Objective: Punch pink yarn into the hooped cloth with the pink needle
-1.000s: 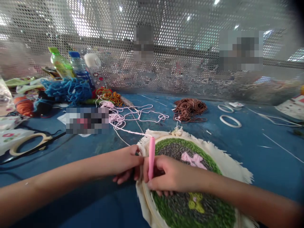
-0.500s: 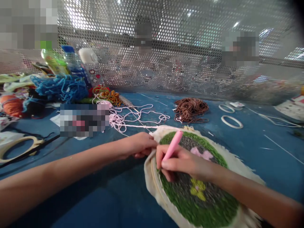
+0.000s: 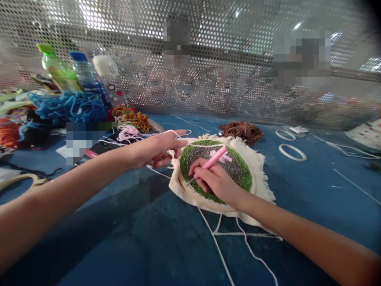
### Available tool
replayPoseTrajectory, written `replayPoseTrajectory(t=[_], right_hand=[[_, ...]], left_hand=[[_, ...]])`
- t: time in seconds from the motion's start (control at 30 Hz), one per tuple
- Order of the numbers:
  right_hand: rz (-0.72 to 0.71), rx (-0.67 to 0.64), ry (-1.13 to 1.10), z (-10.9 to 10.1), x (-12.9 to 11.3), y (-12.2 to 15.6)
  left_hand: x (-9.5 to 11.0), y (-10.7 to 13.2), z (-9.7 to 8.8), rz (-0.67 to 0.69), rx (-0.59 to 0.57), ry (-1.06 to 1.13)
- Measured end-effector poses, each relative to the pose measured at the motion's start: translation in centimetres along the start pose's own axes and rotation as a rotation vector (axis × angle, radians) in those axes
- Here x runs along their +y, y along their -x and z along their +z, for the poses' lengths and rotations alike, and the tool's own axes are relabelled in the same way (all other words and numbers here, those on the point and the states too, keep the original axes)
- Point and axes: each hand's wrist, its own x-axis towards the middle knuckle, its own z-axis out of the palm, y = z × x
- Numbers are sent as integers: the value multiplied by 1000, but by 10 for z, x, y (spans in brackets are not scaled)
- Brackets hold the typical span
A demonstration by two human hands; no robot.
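My right hand (image 3: 216,180) is closed around a pink punch needle (image 3: 212,161), whose thin metal tip points down at the left edge of the stitched area. Under it lies a round embroidery hoop (image 3: 210,202) with cream cloth (image 3: 258,165), frayed at the edge. Green loops ring a grey middle with a pink flower (image 3: 228,157); my right hand covers part of the grey. My left hand (image 3: 159,149) hovers by the hoop's upper left side, index finger stretched out, other fingers loosely bent. Pale pink yarn (image 3: 202,146) runs past that hand to the needle's top end.
Brown yarn (image 3: 242,131) lies behind the cloth, with white rings (image 3: 293,152) to its right. Blue yarn (image 3: 71,105), bottles (image 3: 58,69) and pink yarn (image 3: 127,132) crowd the back left. A wooden hoop (image 3: 35,180) sits at left. A perforated metal screen (image 3: 208,87) closes the back.
The hoop has shifted away from me and lies flatter. My left hand has left its edge, moved up-left and stretched its index finger. My right hand still holds the punch needle; the yellow flower is now hidden.
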Motion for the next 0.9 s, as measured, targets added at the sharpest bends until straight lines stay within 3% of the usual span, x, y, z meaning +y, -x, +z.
replayPoseTrajectory(t=[0.13, 0.27, 0.43, 0.6, 0.73, 0.9], right_hand=[[-19, 37, -2, 0, 0, 2], [-28, 69, -1, 0, 0, 3], [-35, 92, 14, 1, 1, 3], [-47, 84, 20, 2, -1, 3], [-66, 68, 31, 0, 1, 2], [-154, 69, 179, 1, 3, 2]], left_hand=[[9, 3, 3, 176, 50, 361], [13, 1, -9, 325, 161, 502], [20, 5, -21, 399, 256, 496], [32, 16, -19, 431, 243, 334], [47, 31, -21, 486, 319, 279], [60, 43, -27, 507, 406, 284]])
